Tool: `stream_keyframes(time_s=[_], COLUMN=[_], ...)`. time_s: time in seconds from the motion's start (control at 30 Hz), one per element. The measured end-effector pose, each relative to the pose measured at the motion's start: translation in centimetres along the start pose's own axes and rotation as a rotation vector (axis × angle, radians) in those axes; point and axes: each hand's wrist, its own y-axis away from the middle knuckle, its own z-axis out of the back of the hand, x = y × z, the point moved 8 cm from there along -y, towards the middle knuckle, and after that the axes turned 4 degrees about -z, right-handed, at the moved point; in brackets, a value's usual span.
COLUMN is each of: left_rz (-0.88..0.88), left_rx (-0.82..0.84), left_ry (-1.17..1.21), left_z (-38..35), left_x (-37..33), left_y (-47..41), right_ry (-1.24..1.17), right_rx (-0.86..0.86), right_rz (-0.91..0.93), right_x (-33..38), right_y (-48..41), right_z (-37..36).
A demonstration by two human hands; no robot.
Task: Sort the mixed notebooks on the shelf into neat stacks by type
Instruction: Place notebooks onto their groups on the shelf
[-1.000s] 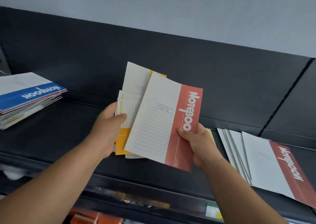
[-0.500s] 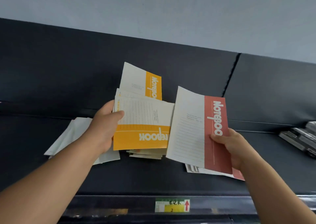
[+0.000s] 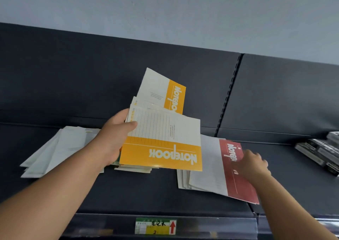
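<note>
Gripping fanned yellow notebooks (image 3: 161, 148), the left hand (image 3: 113, 139) hangs above the shelf (image 3: 146, 194); the blurred right hand (image 3: 253, 164) touches the red stack (image 3: 236, 186) at right, grip unclear.

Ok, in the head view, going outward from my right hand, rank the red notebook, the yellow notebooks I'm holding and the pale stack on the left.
1. red notebook: directly under the right hand, lying at the right.
2. yellow notebooks: centre, held up by the left hand.
3. pale stack: far left, beyond the left hand.
</note>
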Motion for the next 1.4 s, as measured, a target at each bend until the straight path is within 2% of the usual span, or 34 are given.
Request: stream_keyframes(time_s=[0.03, 0.1, 0.17, 0.2, 0.23, 0.3, 0.4, 0.53, 0.67, 0.83, 1.07, 1.2, 1.4], left_rz=[0.006, 0.018, 0.028, 0.031, 0.034, 0.037, 0.031, 0.031, 0.035, 0.099, 0.293, 0.358, 0.319], left_rx=[0.015, 0.041, 0.066, 0.073, 0.076, 0.064, 0.004, -0.165, -0.279, -0.387, -0.365, -0.313, -0.198], left_ry=[-0.009, -0.018, -0.024, -0.028, -0.028, -0.017, 0.015, 0.084, 0.134, 0.072, -0.110, -0.241, -0.624], left_z=[-0.3, -0.7, -1.0, -1.0, -0.9, -0.4, 1.5, 5.7, 11.3, 18.3, 23.8, 26.0, 28.4], left_x=[0.1, 0.2, 0.4, 0.5, 0.5, 0.5, 0.6, 1.0, 1.1, 2.3, 7.1, 8.8, 8.3], left_y=[0.0, 0.1, 0.2, 0.3, 0.3, 0.3, 0.2, -0.1, 0.1, 1.0, 1.3, 1.3, 0.9], right_ry=[-0.049, -0.371, -0.759, -0.872, -0.897, -0.892, -0.967, -1.115, -1.364, -1.470, -1.526, -1.516, -1.518], right_rx=[-0.037, 0.009, 0.266, 0.428, 0.536, 0.620, 0.584, 0.559, 0.670, 0.778, 0.785, 0.722, 0.624], right_rz=[0.056, 0.210, 0.330, 0.390, 0.441, 0.494, 0.437, 0.392, 0.292, 0.190, 0.060, 0.019, -0.046], right_x=[1.3, 4.5, 8.1, 9.9, 11.2, 13.1, 14.4, 15.8, 17.6, 21.2, 25.4, 26.6, 27.5], right_y=[0.4, 1.5, 3.8, 5.2, 6.4, 7.9, 8.2, 8.2, 8.9, 11.5, 16.4, 18.3, 19.9], right_z=[0.7, 2.1, 2.3, 2.1, 1.9, 1.6, 0.6, -0.7, -2.3, -5.2, -8.5, -10.2, -11.4])
